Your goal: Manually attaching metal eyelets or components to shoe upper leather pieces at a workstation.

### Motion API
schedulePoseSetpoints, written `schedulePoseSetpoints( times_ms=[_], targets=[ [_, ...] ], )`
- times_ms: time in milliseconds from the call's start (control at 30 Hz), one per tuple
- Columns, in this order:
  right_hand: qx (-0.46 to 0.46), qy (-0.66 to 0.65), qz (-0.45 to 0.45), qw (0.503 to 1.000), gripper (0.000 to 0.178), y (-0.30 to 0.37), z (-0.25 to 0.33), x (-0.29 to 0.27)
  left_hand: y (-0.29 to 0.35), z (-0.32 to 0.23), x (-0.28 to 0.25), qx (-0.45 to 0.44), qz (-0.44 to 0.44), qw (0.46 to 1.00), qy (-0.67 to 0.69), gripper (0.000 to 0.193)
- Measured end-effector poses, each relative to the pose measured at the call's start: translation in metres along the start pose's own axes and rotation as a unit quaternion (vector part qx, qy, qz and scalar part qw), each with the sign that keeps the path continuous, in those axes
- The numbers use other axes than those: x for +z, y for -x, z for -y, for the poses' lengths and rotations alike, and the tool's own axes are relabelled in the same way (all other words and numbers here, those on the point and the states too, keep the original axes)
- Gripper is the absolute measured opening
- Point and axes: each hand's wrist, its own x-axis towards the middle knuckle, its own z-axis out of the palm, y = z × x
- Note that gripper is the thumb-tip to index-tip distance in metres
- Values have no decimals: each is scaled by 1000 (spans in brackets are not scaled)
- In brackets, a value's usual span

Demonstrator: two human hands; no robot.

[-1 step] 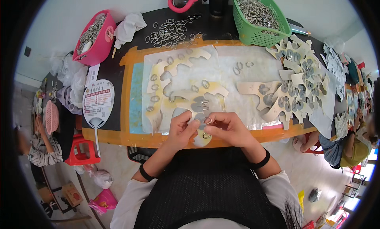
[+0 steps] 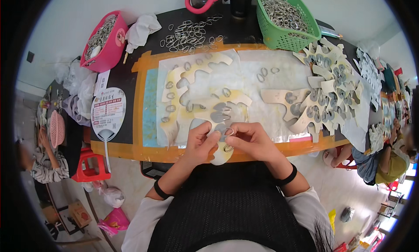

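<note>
My left hand [image 2: 201, 144] pinches a cream scalloped strip [image 2: 221, 158] with grey flaps, at the table's front edge. My right hand [image 2: 253, 141] is closed on an oval metal ring [image 2: 229, 131], against a grey flap [image 2: 221, 129] of that strip. Farther up the strip, metal rings [image 2: 224, 111] sit by another grey flap. One more ring [image 2: 228, 148] lies on the strip's lower end, just below my right fingertips. Beyond my hands, another cream strip [image 2: 178, 73] with rings along it lies on the white sheet [image 2: 205, 87].
Loose rings [image 2: 187, 36] lie at the back, between a pink basket [image 2: 104, 45] and a green basket [image 2: 288, 23], both holding rings. Cream pieces with grey flaps [image 2: 325, 93] are heaped at right. A hand fan [image 2: 108, 112] lies at left. People sit on both sides.
The lower end of the cream strip in my hands hangs slightly lower, and its upper part has shifted a little. Both hands stay almost where they were.
</note>
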Motion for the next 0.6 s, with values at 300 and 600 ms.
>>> schedulePoseSetpoints(
  times_ms=[300, 600],
  targets=[
    [-21, -26, -36, 999, 9, 1, -1, -4, -4, 10, 1, 28, 1, 999, -15, 13],
    [-63, -135, -103, 983, 10, 3, 7, 1, 1, 4, 8, 27, -56, 998, -10, 22]
  ],
)
